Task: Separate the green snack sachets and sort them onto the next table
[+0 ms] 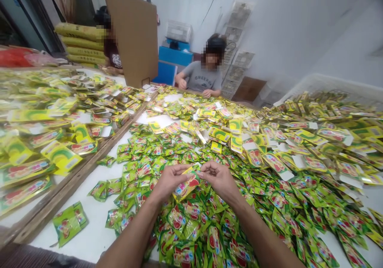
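**Item 1. Packet**: yellow and red, centre of the frame, lifted just above the heap. The left hand pinches its left end and the right hand its upper right edge. Both sets of fingers are closed on it, probably to keep it flat and facing up.

**Item 2. Sachets**: a green heap filling the lower centre and right, directly under both hands and so within easy reach.

**Item 3. Cards**: yellow-backed, scattered across the middle and right of the frame, overlapping the sachets.

**Item 4. Table**: white, bare at lower left, where one stray sachet lies apart from the heap.

**Item 5. Rail**: a wooden strip running diagonally at left. It appears to separate this heap from a second spread of cards.

**Item 6. Cardboard**: an upright sheet at upper centre-left.

**Item 7. Co-worker**: seated at the far edge, upper centre, hands down among the packets.

**Item 8. Sacks**: a yellow stack at upper left.
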A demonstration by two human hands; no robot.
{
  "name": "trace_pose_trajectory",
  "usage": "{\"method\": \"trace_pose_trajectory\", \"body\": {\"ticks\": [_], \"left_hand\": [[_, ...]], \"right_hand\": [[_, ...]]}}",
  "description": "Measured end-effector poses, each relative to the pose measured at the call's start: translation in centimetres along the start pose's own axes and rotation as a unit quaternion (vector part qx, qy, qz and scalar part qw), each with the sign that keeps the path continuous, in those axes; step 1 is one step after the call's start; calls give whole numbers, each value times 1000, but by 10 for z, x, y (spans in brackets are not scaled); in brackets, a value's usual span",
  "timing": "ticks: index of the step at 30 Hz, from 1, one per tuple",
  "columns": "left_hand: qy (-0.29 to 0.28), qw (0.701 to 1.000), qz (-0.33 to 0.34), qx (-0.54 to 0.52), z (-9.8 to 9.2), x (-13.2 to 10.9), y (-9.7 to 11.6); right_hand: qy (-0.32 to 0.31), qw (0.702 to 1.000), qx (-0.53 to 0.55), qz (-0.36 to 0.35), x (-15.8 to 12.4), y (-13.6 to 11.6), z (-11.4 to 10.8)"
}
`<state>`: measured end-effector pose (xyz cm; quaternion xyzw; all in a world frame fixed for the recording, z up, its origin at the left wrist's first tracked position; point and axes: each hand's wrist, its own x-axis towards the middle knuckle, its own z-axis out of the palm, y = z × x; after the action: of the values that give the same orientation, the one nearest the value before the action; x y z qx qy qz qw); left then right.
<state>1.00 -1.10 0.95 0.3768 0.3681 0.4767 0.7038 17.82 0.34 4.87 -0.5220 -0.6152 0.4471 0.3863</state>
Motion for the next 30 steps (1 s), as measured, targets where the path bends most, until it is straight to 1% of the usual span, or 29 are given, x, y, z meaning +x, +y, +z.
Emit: {"method": "trace_pose_trajectory", "body": {"ticks": [4, 7, 8, 10, 11, 12, 14, 16, 17, 19, 22, 24, 25, 26, 27, 28, 29, 30], "left_hand": [[2, 1000, -3, 10, 1, 0, 1], [-9, 1000, -10, 17, 2, 0, 1], [-12, 1000, -11, 19, 3, 0, 2], [-14, 999, -19, 23, 4, -1, 3], [-13, 999, -23, 27, 4, -1, 4], [-15, 999, -26, 34, 4, -1, 4], [-31, 997, -21, 65, 3, -2, 5], [-53, 992, -5, 114, 2, -2, 3], [-58, 989, 2, 133, 2, -2, 2], [-53, 988, 6, 148, 3, -3, -2], [-26, 992, 2, 123, 7, -2, -5], [-13, 994, 2, 107, 10, -1, -1], [-3, 994, 2, 106, 9, 0, 3], [11, 993, -1, 116, 6, 1, 11], [36, 990, -6, 137, -1, 1, 21], [76, 983, -10, 165, -11, 1, 34], [133, 970, -7, 201, -25, 0, 50], [207, 948, 3, 240, -41, -2, 68]], "right_hand": [[-30, 999, -4, 28, -6, -5, 0], [-62, 997, -33, 26, -11, -6, 5], [-76, 996, -32, 26, -12, -6, 7], [-98, 994, 4, 37, -11, -3, 11], [-97, 994, 34, 46, -10, 0, 13], [-83, 993, 64, 54, -8, 3, 14], [-30, 992, 104, 57, -4, 9, 13], [7, 993, 105, 45, -2, 14, 12], [4, 995, 95, 38, -1, 15, 11], [-42, 996, 73, 26, -1, 16, 12], [-117, 991, 58, 25, 0, 11, 17], [-131, 988, 75, 19, 4, 6, 23], [-117, 990, 79, 6, 9, 3, 25], [-84, 994, 72, -15, 14, 0, 26], [-35, 997, 48, -40, 22, -2, 26], [24, 998, 8, -61, 31, -2, 24], [81, 993, -46, -75, 42, -1, 20], [128, 983, -104, -77, 55, 2, 15]]}}
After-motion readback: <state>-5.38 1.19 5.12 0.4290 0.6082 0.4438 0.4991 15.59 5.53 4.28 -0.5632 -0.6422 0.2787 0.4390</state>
